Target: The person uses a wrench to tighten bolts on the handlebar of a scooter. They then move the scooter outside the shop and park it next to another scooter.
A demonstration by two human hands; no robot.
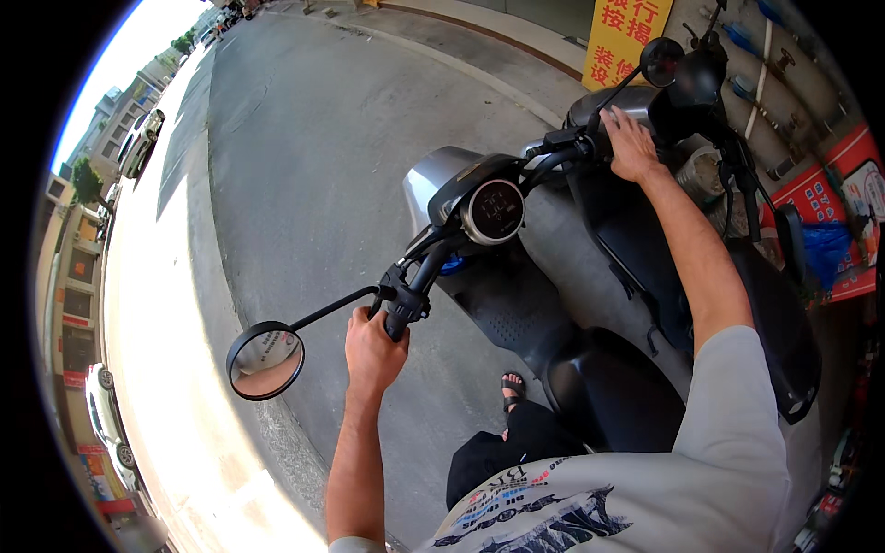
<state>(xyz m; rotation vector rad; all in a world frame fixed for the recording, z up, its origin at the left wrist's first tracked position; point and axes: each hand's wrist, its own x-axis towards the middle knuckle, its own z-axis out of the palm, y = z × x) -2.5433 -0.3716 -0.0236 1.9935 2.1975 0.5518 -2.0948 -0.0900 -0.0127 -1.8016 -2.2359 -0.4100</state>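
Note:
A dark electric scooter [502, 295] stands beside me, with a round lit display [492, 211] in the middle of its handlebar. My left hand [375, 352] is closed around the left handlebar grip [398, 324], just behind the switch housing. From that side a stalk carries a round mirror [265, 360]. At the right end of the handlebar lies my right hand [631, 147], its fingers stretched forward and apart over the grip, which it mostly covers. A black seat [613, 392] shows next to my legs, and one sandalled foot [513, 387] rests on the ground.
Close on the right stands a second dark scooter [770, 323] with its own mirror [662, 63]. Behind it are a yellow sign [627, 41], wall pipes [767, 64], a bucket [702, 175] and a blue bag [827, 247]. Parked cars [111, 424] line the sunlit street at left.

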